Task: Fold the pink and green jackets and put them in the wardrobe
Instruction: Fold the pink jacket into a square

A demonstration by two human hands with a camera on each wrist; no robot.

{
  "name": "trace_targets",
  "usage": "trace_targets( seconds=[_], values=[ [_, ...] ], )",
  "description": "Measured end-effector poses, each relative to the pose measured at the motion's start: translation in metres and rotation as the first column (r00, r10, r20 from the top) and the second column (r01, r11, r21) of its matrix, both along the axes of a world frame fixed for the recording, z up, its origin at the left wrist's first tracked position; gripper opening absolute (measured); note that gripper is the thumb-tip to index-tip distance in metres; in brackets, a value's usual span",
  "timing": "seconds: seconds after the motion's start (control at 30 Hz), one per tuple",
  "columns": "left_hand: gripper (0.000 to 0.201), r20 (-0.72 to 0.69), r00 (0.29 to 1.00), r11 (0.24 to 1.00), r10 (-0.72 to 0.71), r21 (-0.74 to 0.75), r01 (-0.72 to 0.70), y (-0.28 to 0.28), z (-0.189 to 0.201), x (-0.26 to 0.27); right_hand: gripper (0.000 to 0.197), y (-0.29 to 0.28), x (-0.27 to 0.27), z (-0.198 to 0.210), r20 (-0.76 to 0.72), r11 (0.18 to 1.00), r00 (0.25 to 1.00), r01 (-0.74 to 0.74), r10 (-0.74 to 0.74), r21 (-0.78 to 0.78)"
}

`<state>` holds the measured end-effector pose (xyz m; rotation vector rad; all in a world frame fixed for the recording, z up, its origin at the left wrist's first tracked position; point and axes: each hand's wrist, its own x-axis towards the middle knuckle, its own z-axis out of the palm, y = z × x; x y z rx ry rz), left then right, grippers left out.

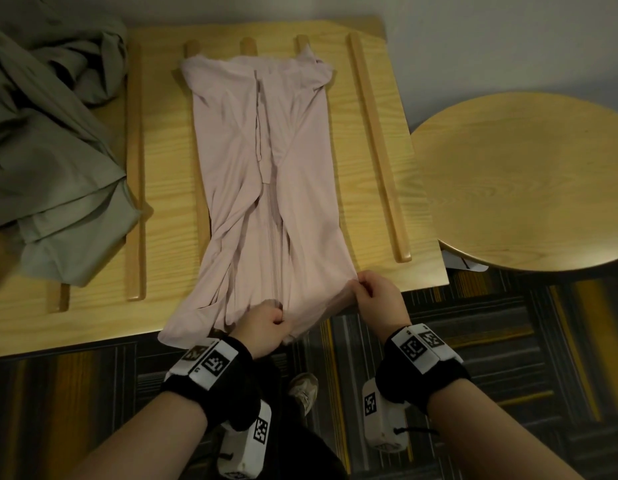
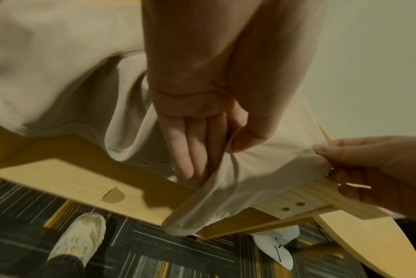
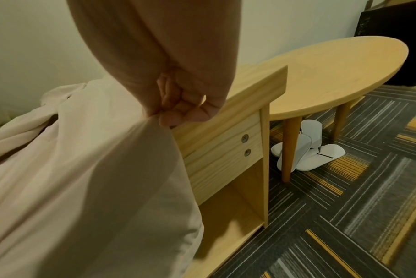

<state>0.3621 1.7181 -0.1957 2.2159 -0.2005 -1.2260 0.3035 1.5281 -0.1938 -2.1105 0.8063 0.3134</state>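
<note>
The pink jacket (image 1: 266,174) lies lengthwise on the slatted wooden bench (image 1: 369,161), sleeves folded inward, its near hem hanging over the front edge. My left hand (image 1: 266,323) pinches the hem near the zipper, thumb on top and fingers beneath the cloth (image 2: 261,169). My right hand (image 1: 373,292) pinches the hem's right corner, fingers curled into the fabric (image 3: 95,169). The green jacket (image 1: 48,150) lies crumpled at the bench's left end, away from both hands. No wardrobe is in view.
A round wooden side table (image 1: 522,188) stands right of the bench, with white slippers (image 3: 309,146) on the patterned carpet (image 1: 508,341) under it. My shoe (image 1: 304,389) shows on the floor below the hands. A white wall runs behind the bench.
</note>
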Motion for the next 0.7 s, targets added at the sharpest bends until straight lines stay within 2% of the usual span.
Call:
trace_targets(
  seconds=[0.07, 0.13, 0.2, 0.27, 0.37, 0.43, 0.5, 0.53, 0.6, 0.7],
  values=[
    [0.028, -0.009, 1.0, 0.999, 0.007, 0.033, -0.006, 0.001, -0.001, -0.002, 0.002, 0.004, 0.0, 0.002, 0.008, 0.999, 0.999, 0.035, -0.035, 0.023],
    [0.027, 0.017, 1.0, 0.998, -0.006, 0.068, 0.005, 0.0, 0.004, -0.004, 0.02, 0.008, 0.0, 0.005, 0.026, 0.996, 0.996, 0.085, -0.086, 0.034],
    [0.035, 0.129, 0.988, 0.987, -0.087, 0.143, 0.069, 0.003, 0.011, -0.003, 0.035, 0.012, 0.003, 0.008, 0.057, 0.992, 0.991, 0.122, -0.123, 0.029],
    [0.038, 0.289, 0.952, 0.98, -0.099, 0.192, 0.044, 0.009, 0.019, 0.001, 0.035, 0.019, 0.01, 0.01, 0.068, 0.998, 0.995, 0.069, -0.068, -0.01],
    [0.025, 0.48, 0.869, 0.985, 0.122, 0.051, -0.167, 0.029, 0.027, 0.011, 0.02, 0.034, 0.022, 0.012, 0.063, 0.993, 0.991, -0.115, 0.115, -0.003],
    [0.011, 0.602, 0.762, 0.964, 0.237, -0.046, -0.263, 0.045, 0.029, 0.018, 0.019, 0.045, 0.03, 0.013, 0.121, 0.978, 0.971, -0.208, 0.205, 0.015],
    [0.035, 0.696, 0.687, 0.96, 0.209, -0.014, -0.278, 0.061, 0.028, 0.024, 0.025, 0.053, 0.037, 0.011, 0.169, 0.963, 0.948, -0.262, 0.268, -0.059],
    [0.045, 0.699, 0.692, 0.961, 0.181, 0.024, -0.276, 0.068, 0.026, 0.027, 0.03, 0.056, 0.04, 0.01, 0.169, 0.954, 0.941, -0.275, 0.292, -0.116],
    [0.055, 0.619, 0.77, 0.96, 0.153, 0.091, -0.264, 0.077, 0.026, 0.032, 0.038, 0.061, 0.044, 0.01, 0.125, 0.933, 0.938, -0.294, 0.323, -0.209],
    [0.045, 0.516, 0.846, 0.975, 0.134, 0.083, -0.205, 0.085, 0.022, 0.032, 0.05, 0.064, 0.048, 0.011, 0.081, 0.909, 0.928, -0.334, 0.364, -0.25]
  ],
)
